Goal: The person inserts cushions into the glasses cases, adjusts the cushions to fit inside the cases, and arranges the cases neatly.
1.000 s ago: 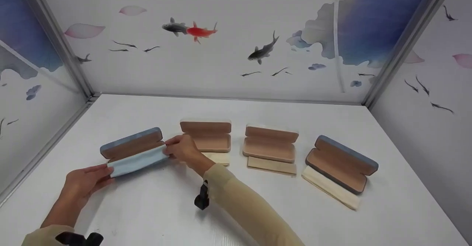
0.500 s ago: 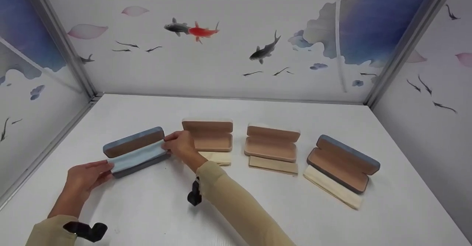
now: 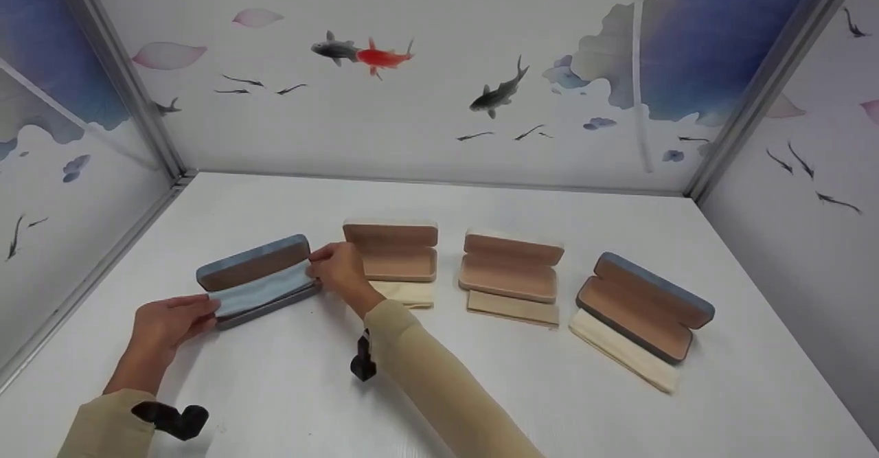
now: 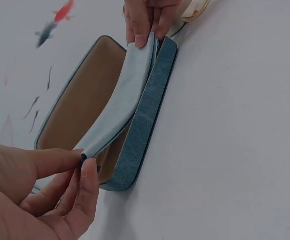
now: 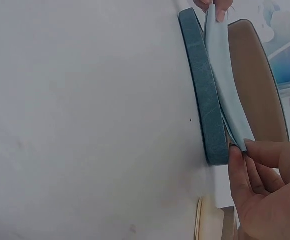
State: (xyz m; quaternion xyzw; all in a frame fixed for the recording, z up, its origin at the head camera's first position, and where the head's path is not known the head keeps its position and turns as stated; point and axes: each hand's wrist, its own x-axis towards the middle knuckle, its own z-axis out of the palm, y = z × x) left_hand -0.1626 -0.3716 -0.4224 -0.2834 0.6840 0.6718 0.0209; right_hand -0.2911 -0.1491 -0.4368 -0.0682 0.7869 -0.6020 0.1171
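Note:
A folded light blue cloth (image 3: 261, 289) is stretched lengthwise over the base of an open blue glasses case (image 3: 254, 255) on the left of the table. My left hand (image 3: 165, 326) pinches the cloth's left end between thumb and fingers. At the other end, my right hand (image 3: 341, 272) pinches it by the case's right corner. In the left wrist view the cloth (image 4: 119, 95) sags in the middle, partly down inside the case, whose brown lining shows beneath. The right wrist view has the blue base wall (image 5: 205, 95) alongside the cloth. The cloth hides most of the base's inside.
Two pale cases (image 3: 402, 264) (image 3: 508, 276) and a second blue case (image 3: 635, 317) stand open to the right. Folded cloths lie before them: cream (image 3: 412, 294), tan (image 3: 511, 308) and another cream cloth (image 3: 621, 351). Printed panels enclose the white table (image 3: 309, 403).
Both hands have carried the cloth back from in front of the case to over its base and lowered it there. The base's front wall now shows. The head view has shifted slightly.

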